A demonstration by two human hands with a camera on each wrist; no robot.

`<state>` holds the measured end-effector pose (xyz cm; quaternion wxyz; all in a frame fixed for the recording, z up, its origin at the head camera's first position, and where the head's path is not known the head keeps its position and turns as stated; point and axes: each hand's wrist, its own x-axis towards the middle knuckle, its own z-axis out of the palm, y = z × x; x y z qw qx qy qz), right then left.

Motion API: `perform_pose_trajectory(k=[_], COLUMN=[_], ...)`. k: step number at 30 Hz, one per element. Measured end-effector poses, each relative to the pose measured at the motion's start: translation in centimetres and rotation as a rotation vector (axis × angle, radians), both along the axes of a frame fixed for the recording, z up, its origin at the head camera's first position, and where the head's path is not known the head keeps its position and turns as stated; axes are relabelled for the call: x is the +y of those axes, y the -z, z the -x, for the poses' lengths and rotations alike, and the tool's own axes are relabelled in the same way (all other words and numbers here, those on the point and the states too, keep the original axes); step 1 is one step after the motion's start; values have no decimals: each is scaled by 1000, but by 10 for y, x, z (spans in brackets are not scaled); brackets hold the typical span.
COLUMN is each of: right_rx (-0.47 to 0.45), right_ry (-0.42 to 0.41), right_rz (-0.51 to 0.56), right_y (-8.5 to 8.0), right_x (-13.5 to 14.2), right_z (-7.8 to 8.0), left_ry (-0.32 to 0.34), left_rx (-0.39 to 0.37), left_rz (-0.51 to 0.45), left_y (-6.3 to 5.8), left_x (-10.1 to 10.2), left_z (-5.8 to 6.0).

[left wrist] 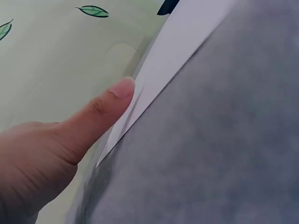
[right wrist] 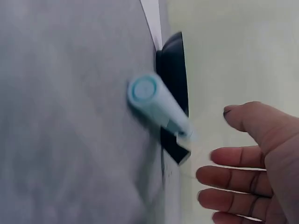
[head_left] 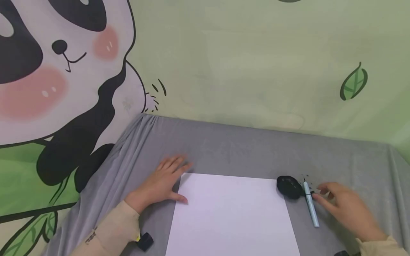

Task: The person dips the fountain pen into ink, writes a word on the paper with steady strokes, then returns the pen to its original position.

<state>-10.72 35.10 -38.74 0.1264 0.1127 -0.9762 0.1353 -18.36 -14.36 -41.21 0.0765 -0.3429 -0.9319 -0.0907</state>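
Shows plain white on the paper, light blue with a thin dark ring on the pen, and black on the dish. Has grey on the cloth and tan on the sleeves. Is pale green on the wall, with a black-and-white, pink-cheeked panda and a green leaf edged in black.

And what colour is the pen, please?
The pen is light blue, clearest in the head view.
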Motion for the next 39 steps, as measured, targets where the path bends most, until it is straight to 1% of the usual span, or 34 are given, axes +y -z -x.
perform_pose_trajectory(k=[4,10,13,17,20,26,33,39], right_rx=[-29,-127,-170,-192,-212,-290,-287,-292], right_ry=[2,25,46,60,69,106,104,118], right_rz=[0,-50,-59,-69,-75,-82,-85,-90], right_y=[-1,-5,-6,-6,-5,0,7,8], right_x=[-7,-15,-17,-20,-22,-24,-23,-23], right_z=[-3,-5,-6,-7,-7,-7,-7,-7], left_ry=[5,11,15,6,5,5,2,1], left_rx=[1,-7,-15,-23,-21,-17,-34,-36], left_rz=[-36,-86,-96,-101,-110,-112,-121,-115], left_y=[2,7,10,12,13,12,12,11], left_x=[2,3,2,0,-1,0,1,1], left_z=[0,0,0,-1,-1,-1,-1,-2])
